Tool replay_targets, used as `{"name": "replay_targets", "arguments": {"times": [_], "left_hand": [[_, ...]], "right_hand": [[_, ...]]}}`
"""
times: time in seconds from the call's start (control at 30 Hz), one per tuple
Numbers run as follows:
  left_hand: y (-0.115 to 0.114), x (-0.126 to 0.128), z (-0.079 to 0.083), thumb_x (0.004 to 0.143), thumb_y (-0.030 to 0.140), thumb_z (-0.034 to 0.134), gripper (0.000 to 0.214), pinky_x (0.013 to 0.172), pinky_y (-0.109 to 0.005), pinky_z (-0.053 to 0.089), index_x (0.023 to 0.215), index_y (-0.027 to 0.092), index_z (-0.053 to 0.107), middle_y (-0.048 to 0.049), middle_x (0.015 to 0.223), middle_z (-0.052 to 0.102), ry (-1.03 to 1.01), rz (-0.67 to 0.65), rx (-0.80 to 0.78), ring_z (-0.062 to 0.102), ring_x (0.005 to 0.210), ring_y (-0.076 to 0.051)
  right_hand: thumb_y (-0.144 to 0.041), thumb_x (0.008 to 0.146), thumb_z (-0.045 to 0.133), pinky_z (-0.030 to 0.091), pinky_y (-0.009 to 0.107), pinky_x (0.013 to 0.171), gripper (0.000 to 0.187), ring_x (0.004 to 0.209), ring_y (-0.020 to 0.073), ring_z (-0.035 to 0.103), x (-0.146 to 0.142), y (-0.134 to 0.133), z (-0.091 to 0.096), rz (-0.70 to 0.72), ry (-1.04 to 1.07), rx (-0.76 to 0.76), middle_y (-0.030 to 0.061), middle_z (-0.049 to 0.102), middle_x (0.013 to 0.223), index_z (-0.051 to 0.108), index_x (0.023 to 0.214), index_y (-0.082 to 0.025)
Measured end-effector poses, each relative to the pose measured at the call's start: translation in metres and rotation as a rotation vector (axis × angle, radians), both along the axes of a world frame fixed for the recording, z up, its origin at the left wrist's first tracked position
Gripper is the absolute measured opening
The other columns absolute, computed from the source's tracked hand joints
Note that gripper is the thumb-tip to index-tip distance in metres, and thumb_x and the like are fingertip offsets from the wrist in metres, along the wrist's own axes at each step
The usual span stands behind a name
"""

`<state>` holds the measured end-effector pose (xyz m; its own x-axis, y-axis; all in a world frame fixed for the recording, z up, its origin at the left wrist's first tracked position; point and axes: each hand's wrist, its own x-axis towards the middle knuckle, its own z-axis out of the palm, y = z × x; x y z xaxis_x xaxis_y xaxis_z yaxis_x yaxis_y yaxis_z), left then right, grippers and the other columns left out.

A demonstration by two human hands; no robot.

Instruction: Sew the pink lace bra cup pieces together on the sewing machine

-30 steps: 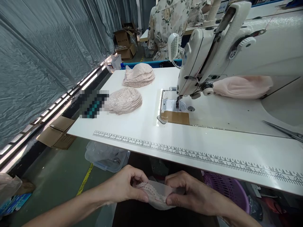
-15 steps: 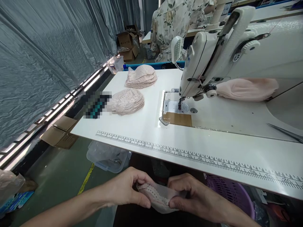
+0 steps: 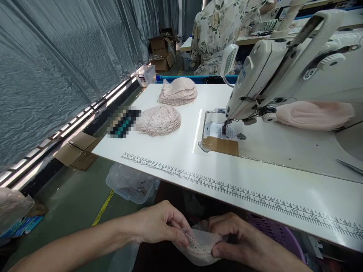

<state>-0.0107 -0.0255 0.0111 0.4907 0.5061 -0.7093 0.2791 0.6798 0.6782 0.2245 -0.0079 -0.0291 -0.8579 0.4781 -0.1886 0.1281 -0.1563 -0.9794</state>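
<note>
A pale pink lace-edged bra cup (image 3: 202, 255) is stretched between my two hands below the table's front edge. My left hand (image 3: 163, 224) pinches its left end between thumb and fingers, at the dotted lace band. On the other end, my right hand (image 3: 236, 236) grips the sheer fabric, thumb toward me. Up on the white table (image 3: 159, 151) lie two stacks of similar lace cups, a nearer stack (image 3: 160, 121) and a farther stack (image 3: 178, 91). A sewing machine (image 3: 255, 79) stands to their right, its presser foot over the metal plate.
Pink fabric pieces (image 3: 314, 115) lie under the machine arm, with scissors (image 3: 350, 167) at the right. A clear plastic bin (image 3: 132, 185) and a purple basket (image 3: 276, 236) sit below the table. Another person in a floral top (image 3: 214, 30) is beyond the machine.
The view has shifted, so the table and machine appear farther right. Both hands still hold the cup, which sits slightly lower in view with more of its sheer fabric spread open.
</note>
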Motion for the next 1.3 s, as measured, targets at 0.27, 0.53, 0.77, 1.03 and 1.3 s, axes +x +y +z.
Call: {"name": "replay_targets", "arguments": {"times": [0.27, 0.53, 0.77, 1.03, 1.3], "left_hand": [[0.0, -0.008, -0.002, 0.072, 0.024, 0.069, 0.013, 0.055, -0.018, 0.039, 0.081, 0.015, 0.074, 0.0016, 0.061, 0.062, 0.081, -0.066, 0.133, 0.049, 0.053, -0.007], [-0.007, -0.023, 0.004, 0.078, 0.037, 0.065, 0.024, 0.045, -0.019, 0.021, 0.076, 0.014, 0.057, 0.0058, 0.055, 0.047, 0.083, 0.043, 0.251, 0.031, 0.047, -0.006], [-0.018, 0.001, -0.009, 0.078, 0.054, 0.062, 0.041, 0.054, -0.019, 0.029, 0.076, 0.018, 0.043, 0.0065, 0.064, 0.04, -0.038, 0.405, 0.352, 0.035, 0.058, -0.008], [-0.026, -0.007, -0.005, 0.084, 0.037, 0.055, 0.019, 0.081, -0.028, 0.043, 0.086, 0.019, 0.048, -0.0019, 0.088, 0.057, 0.048, 0.182, 0.397, 0.055, 0.086, -0.017], [-0.017, -0.011, -0.003, 0.067, 0.02, 0.067, 0.059, 0.094, -0.031, 0.038, 0.123, 0.027, 0.05, -0.0029, 0.116, 0.056, 0.268, -0.067, 0.621, 0.048, 0.11, -0.023]], "right_hand": [[-0.039, 0.084, 0.064, 0.033, 0.022, 0.057, 0.033, 0.064, 0.0117, 0.046, -0.009, 0.004, 0.007, -0.013, -0.077, 0.002, -0.0012, 0.051, 0.067, 0.06, 0.064, -0.013], [-0.029, 0.088, 0.057, 0.051, 0.027, 0.075, 0.021, 0.087, 0.02, 0.062, -0.025, -0.017, 0.008, -0.293, -0.295, 0.642, 0.0056, 0.066, 0.097, 0.061, 0.106, -0.019], [-0.04, 0.082, 0.063, 0.057, 0.034, 0.072, 0.048, 0.088, 0.0273, 0.063, -0.067, -0.042, -0.004, -0.458, -0.31, 1.237, 0.0144, 0.065, 0.105, 0.049, 0.119, -0.014], [-0.024, 0.095, 0.039, 0.046, 0.024, 0.057, 0.022, 0.063, 0.016, 0.057, -0.051, -0.031, -0.009, -0.473, -0.212, 0.713, 0.0031, 0.062, 0.072, 0.059, 0.087, -0.019], [-0.044, 0.088, 0.052, 0.041, 0.024, 0.063, 0.031, 0.067, 0.0158, 0.053, -0.031, -0.022, 0.017, -0.365, -0.175, 0.169, 0.0007, 0.059, 0.069, 0.061, 0.077, -0.016]]}}
